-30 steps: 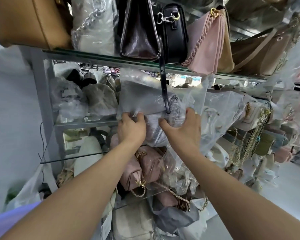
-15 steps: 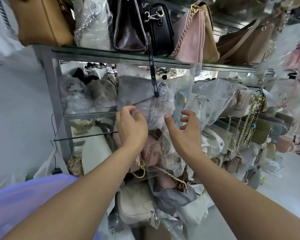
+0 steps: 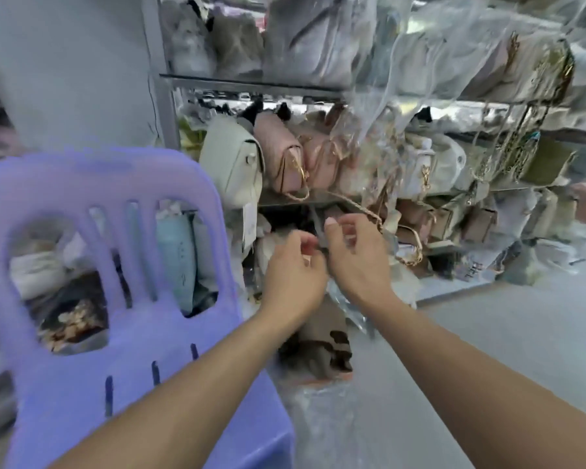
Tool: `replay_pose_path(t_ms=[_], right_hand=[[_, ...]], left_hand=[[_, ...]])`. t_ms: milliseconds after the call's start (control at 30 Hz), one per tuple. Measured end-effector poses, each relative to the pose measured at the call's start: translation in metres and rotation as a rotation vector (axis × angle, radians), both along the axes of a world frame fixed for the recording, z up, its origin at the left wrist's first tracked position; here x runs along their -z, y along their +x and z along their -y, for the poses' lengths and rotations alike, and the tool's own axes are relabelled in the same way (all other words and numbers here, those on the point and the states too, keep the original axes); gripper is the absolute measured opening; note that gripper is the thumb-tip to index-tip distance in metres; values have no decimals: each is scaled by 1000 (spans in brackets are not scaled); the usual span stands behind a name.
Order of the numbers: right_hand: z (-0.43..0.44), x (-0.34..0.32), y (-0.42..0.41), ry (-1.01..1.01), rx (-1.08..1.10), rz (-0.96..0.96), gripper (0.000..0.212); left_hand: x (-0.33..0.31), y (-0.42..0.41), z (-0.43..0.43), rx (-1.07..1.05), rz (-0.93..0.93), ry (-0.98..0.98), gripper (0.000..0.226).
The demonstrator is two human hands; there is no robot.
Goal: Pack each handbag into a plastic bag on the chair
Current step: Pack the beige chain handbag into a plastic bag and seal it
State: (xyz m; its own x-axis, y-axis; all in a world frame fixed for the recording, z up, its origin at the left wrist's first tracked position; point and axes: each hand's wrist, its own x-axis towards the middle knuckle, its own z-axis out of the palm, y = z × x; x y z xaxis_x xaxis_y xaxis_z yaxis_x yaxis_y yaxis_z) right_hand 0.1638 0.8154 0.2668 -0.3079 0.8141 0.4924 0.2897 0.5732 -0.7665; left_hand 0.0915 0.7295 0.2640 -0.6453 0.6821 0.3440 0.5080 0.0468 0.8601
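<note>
Both of your hands meet at frame centre, in front of the lower shelf (image 3: 251,83). Left hand (image 3: 295,275): fingers curled, fingertips pinching a thin grey strip (image 3: 315,225) that runs upward. Right hand (image 3: 356,262): thumb up against the same strip, other fingers curled in behind it. Motion blur hides whether the strip is a strap or a plastic edge.

A brown-grey handbag (image 3: 318,343) lies right below your wrists, just beside the right edge of the purple plastic chair (image 3: 132,333). It rests against a clear plastic bag (image 3: 335,418) spread in front of it, not on the seat. More clear plastic hangs (image 3: 369,123) from above your hands.

On the shelf, a cream handbag (image 3: 232,157) stands beside 2 pink handbags (image 3: 281,154), and gold chain straps (image 3: 518,147) dangle further right. A white tag (image 3: 249,218) hangs under the cream handbag, its print too blurred to read.
</note>
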Motion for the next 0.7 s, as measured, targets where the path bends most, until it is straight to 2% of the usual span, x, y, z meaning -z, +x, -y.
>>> replay_pose_path(t_ms=[167,367,567,700], right_hand=[[20,40,34,-35,21,126,37],[26,90,77,-56,30,277,29],[45,162,109,-70,14,493,29],[68,223,120,-134,-48,613,25]], left_hand=[[46,37,24,93,124,-124,21],[105,80,23,154,270,-221,20],[179,108,40,186,231,-372,10],[250,126,68,218,315,-543,11]])
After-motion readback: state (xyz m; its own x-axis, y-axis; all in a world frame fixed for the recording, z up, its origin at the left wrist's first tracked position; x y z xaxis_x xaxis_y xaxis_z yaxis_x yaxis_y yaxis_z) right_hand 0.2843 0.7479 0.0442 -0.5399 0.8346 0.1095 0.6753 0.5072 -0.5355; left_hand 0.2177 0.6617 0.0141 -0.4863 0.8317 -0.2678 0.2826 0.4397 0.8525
